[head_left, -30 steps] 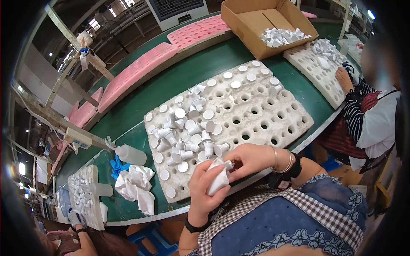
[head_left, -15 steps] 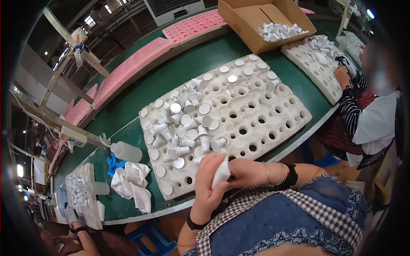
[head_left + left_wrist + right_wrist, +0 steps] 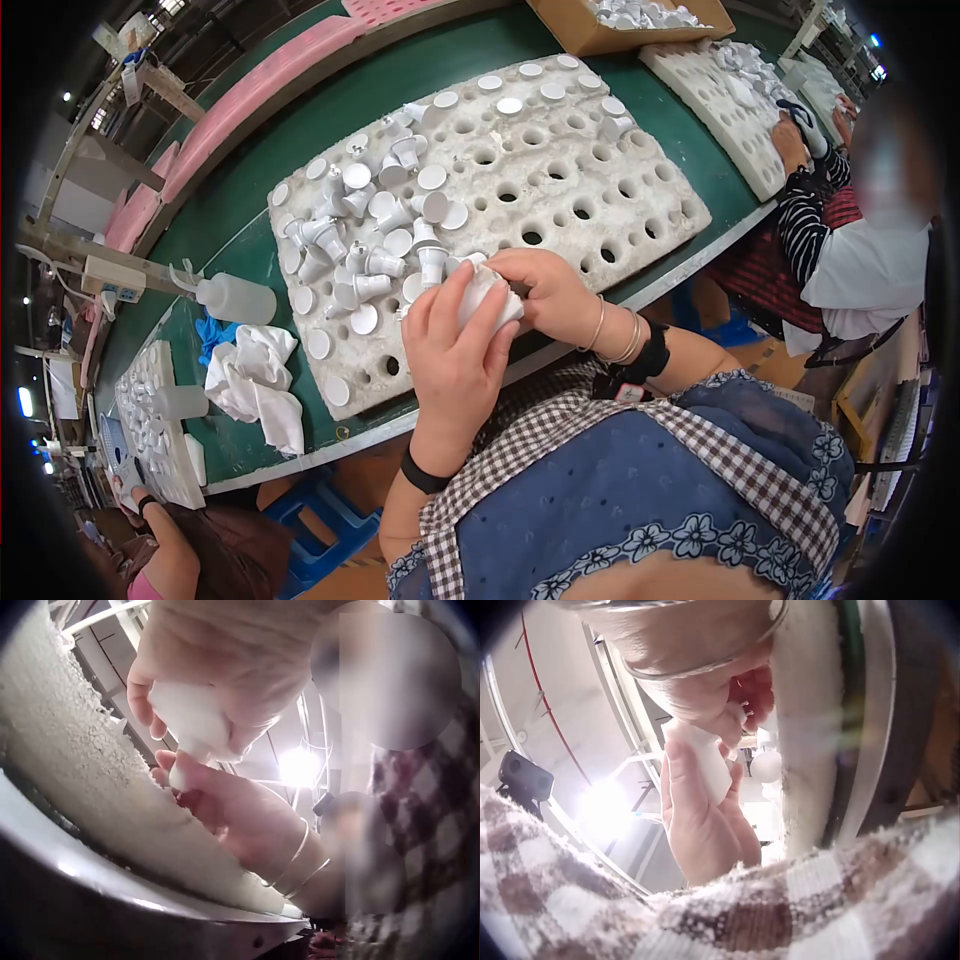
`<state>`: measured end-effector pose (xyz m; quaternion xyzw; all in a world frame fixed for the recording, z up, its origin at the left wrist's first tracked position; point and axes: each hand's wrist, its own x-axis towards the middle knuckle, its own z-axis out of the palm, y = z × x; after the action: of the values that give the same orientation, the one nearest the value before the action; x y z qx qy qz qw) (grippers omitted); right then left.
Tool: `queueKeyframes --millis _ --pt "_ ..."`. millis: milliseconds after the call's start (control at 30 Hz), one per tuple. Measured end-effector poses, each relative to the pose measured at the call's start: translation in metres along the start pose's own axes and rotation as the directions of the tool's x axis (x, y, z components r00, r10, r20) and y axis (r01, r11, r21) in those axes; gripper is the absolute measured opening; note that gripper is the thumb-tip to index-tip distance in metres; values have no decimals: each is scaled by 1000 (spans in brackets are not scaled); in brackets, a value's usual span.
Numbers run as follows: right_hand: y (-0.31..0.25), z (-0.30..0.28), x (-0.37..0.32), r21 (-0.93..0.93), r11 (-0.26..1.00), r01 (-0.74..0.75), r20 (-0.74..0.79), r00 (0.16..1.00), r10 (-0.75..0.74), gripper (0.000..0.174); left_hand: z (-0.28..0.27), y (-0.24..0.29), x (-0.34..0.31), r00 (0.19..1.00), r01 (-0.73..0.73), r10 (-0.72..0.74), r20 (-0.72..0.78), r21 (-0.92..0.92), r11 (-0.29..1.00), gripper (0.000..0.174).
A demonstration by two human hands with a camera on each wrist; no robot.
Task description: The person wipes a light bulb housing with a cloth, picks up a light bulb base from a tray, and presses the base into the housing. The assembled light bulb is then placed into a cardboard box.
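My left hand grips a folded white cloth, its fingers curled over the top, at the near edge of a holed foam board. My right hand meets the cloth from the right. In the right wrist view its fingers pinch a small white lamp end with two metal pins, right beside the cloth. The rest of that lamp is hidden by cloth and fingers. White cup-shaped lamps with flat round faces lie heaped on the board's left half, and several more stand in holes along its edges.
Left of the board are a white plastic bottle, a crumpled white cloth and a blue cloth or glove. A cardboard box of lamps stands behind. Other people work at boards on both sides. Pink foam strips line the back.
The head view has shifted, so the board appears higher and further left. My left hand has turned, its back now facing up. The pinned lamp end, visible earlier in the head view, is now covered there.
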<state>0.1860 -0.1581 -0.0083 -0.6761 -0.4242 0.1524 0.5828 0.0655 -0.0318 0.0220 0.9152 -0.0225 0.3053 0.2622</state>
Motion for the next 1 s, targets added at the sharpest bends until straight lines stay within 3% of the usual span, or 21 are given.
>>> queueKeyframes --millis 100,167,233,333,433,500,600,633,700,733,833,900,1000 --pt "-1 -3 -2 -20 999 -39 51 998 40 32 0 -16 2 999 -18 22 -29 135 991 35" --pt "-6 -1 -1 7 997 -71 46 996 70 32 -3 -24 3 983 135 -117 -143 123 983 35" --pt "-3 1 0 -60 995 82 -26 996 -84 23 -7 -15 5 979 141 -125 -160 92 986 35" --pt "6 2 0 -135 977 164 19 987 -163 18 0 9 6 996 -51 44 79 93 994 33" --pt "-3 -3 -2 -283 951 120 64 992 -106 16 -1 0 10 998 -30 22 64 123 992 32" --pt "-1 0 -3 -274 956 106 39 994 -99 18 -2 -12 8 999 3 -9 40 147 989 32" --pt "0 -2 -4 42 999 -3 7 1000 2 28 -7 -22 5 982 176 -163 -97 148 973 33" --pt "0 -3 -3 43 999 -5 7 1000 5 28 -8 -17 5 982 177 -164 -94 148 973 33" --pt "0 -2 -1 -3 999 43 46 998 -43 29 -12 1 4 999 12 -8 -39 104 994 34" --pt "2 -2 -2 0 999 46 53 998 -46 29 -12 10 4 995 -38 27 101 117 992 35" --pt "3 -2 -3 -76 995 69 27 997 -67 29 -5 -9 -1 998 59 -63 15 196 979 36" --pt "-8 -5 -5 225 954 -198 61 980 189 29 -13 -18 -2 993 116 -111 -35 264 958 35" --pt "-5 -3 -5 275 946 -171 44 985 165 30 -20 -10 -4 973 196 -183 -139 88 977 37"
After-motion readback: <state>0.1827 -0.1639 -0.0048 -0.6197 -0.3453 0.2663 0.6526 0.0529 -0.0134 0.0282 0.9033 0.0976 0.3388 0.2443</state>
